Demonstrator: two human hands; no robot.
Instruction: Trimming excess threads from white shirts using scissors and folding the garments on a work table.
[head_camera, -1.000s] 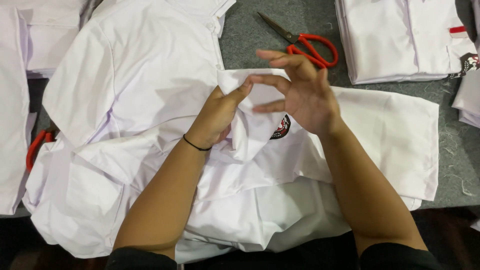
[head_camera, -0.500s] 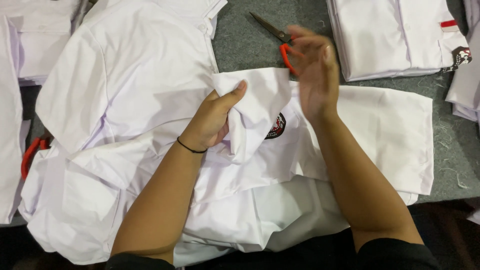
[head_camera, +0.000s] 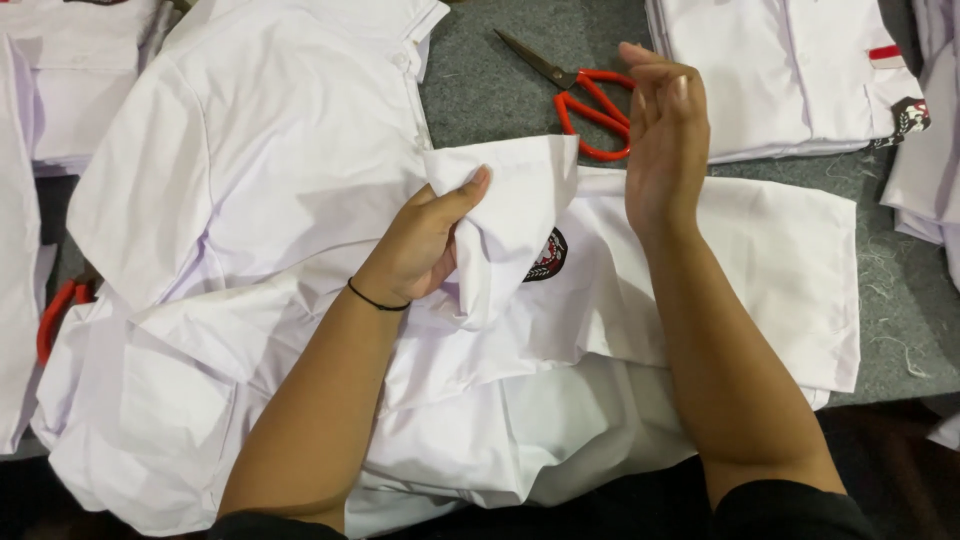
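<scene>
Bare grey table (head_camera: 480, 95) (only scissors (head_camera: 585, 95) there) lies between shirt piles.

A round dark-and-red badge (head_camera: 546, 258) sits on the white shirt (head_camera: 700, 250).

Your shirt (head_camera: 300, 200) is plain white with a dark red-and-black badge (head_camera: 546, 257); beyond it lie orange-handled scissors (head_camera: 590, 105) on the speckled grey desk (head_camera: 500, 90).

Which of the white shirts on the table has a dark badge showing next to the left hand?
The white shirt under both arms: its dark round badge lies beside the left hand, which grips a fold.
</scene>
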